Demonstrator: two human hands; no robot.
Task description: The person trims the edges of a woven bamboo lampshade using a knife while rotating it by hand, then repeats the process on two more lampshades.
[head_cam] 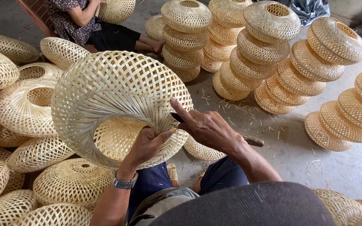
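Left hand: the left hand is closed on the inner rim of a woven bamboo shade, thumb out over the gathered strips and fingers curled under the edge; a wristwatch sits on that wrist.
Right hand: the right hand is wrapped round a knife, forefinger stretched along the back towards the weave; the dark blade tip shows just left of the hand and the wooden handle end sticks out to the right past the wrist.
Step in hand: by the look of it, loose strip ends at the rim are being trimmed or tucked.
Doing it well: likely best to keep the blade flat and close to the rim, cut away from the left thumb, and let the left hand turn the shade so that each end comes to the knife.
Risk: the left thumb lies very near the blade tip, so a slip could nick it or cut a good strip.
Shade's place: it is held tilted over the person's knees, opening towards them, up and left of both hands, which touch it at its lower right edge.
Around: more shades lie heaped on the left, leaning stacks of shades stand on the concrete floor ahead, and a seated person holds another shade at top left.
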